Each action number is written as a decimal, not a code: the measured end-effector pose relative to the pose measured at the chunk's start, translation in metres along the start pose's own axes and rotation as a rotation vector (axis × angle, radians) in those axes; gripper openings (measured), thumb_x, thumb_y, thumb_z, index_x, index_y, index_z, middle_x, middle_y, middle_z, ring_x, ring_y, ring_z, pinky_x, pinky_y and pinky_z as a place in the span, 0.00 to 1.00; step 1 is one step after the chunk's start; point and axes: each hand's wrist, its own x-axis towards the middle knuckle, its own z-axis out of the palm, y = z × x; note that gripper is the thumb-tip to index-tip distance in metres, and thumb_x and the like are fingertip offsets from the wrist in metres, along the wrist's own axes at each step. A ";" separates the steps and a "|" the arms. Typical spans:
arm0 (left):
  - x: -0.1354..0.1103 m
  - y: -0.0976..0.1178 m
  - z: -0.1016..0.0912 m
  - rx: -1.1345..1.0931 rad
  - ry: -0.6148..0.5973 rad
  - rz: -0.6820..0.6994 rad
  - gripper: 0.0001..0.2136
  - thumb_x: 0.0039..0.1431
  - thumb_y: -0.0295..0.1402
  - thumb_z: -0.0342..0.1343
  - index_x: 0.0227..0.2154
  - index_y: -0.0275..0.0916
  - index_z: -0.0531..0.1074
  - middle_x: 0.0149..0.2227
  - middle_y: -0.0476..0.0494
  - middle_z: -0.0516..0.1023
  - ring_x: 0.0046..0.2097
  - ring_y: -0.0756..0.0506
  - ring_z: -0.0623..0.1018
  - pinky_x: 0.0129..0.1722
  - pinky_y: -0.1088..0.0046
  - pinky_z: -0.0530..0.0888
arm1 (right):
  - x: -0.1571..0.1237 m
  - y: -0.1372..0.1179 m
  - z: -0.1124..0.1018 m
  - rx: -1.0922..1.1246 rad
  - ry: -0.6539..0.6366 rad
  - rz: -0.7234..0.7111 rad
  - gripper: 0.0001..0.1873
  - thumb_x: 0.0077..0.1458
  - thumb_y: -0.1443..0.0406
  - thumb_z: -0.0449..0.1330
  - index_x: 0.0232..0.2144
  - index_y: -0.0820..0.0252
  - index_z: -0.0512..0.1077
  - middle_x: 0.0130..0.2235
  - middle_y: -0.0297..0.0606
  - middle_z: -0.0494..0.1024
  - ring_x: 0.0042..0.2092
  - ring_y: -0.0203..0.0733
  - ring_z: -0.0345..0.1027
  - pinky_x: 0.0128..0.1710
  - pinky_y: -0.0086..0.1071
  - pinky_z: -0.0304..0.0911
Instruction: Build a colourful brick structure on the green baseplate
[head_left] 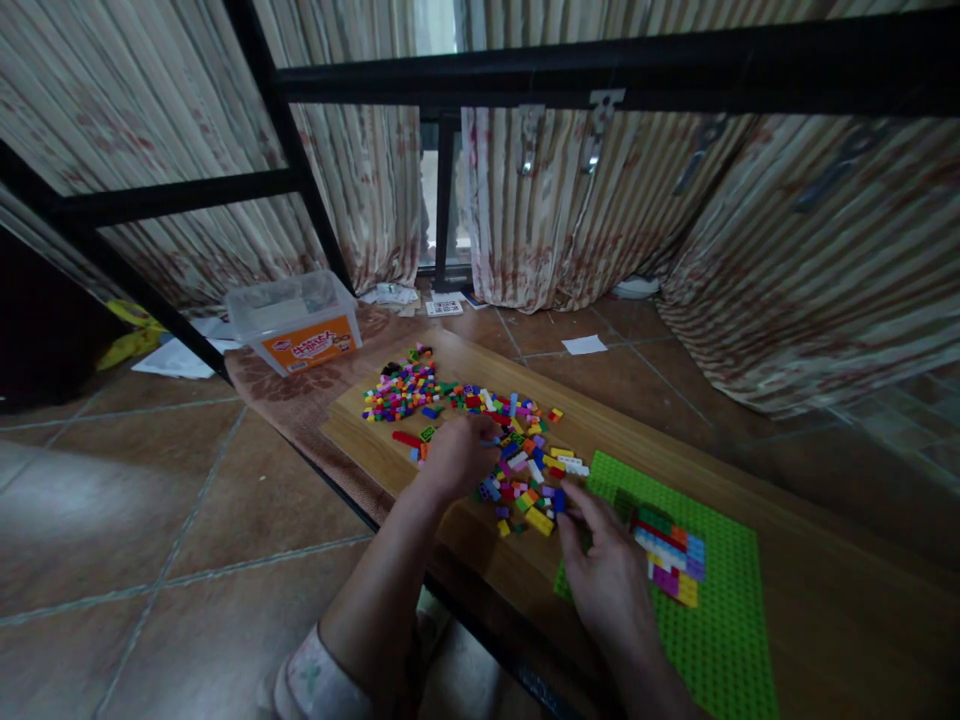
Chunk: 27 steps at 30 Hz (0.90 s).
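Observation:
Loose toy building bricks point(517, 470) of many colours lie spread over a wooden board. My left hand point(459, 458) reaches into the middle of them with its fingers curled together; the fingertips are partly hidden, so what they grip does not show clearly. Between the thumb and forefinger of my right hand point(606, 560) is a dark blue brick point(559, 501), at the near right edge of the spread. Just right of that hand, a flat block of joined bricks point(670, 550) in several colours sits on a green studded baseplate point(720, 640).
A heap of small bricks point(401, 390) lies on the far left of the wooden board point(465, 365). Behind it stands a clear plastic tub point(300, 315) with an orange label. Black metal bars point(615, 65) cross in front of striped curtains point(570, 220). Paper point(584, 345) lies on the tiled floor.

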 end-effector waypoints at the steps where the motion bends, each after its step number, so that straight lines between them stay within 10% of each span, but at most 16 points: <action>1: -0.002 0.003 0.003 0.072 0.000 0.010 0.11 0.47 0.27 0.57 0.35 0.40 0.79 0.34 0.44 0.80 0.36 0.43 0.77 0.38 0.70 0.71 | 0.000 -0.001 0.000 0.004 0.012 -0.016 0.19 0.59 0.66 0.51 0.51 0.57 0.71 0.49 0.42 0.77 0.48 0.45 0.73 0.49 0.43 0.69; 15: 0.002 0.007 0.009 0.334 0.089 0.070 0.11 0.59 0.27 0.49 0.30 0.40 0.77 0.34 0.40 0.76 0.40 0.42 0.76 0.40 0.69 0.71 | 0.004 -0.007 -0.007 0.051 0.065 -0.096 0.14 0.61 0.66 0.51 0.45 0.56 0.74 0.46 0.40 0.78 0.48 0.43 0.72 0.49 0.39 0.67; 27: 0.015 0.015 0.034 0.410 0.062 0.240 0.19 0.53 0.23 0.51 0.46 0.44 0.76 0.43 0.39 0.73 0.45 0.40 0.73 0.46 0.67 0.70 | -0.001 -0.013 -0.019 0.090 0.060 -0.087 0.14 0.61 0.69 0.50 0.44 0.56 0.74 0.46 0.39 0.77 0.48 0.39 0.72 0.49 0.33 0.68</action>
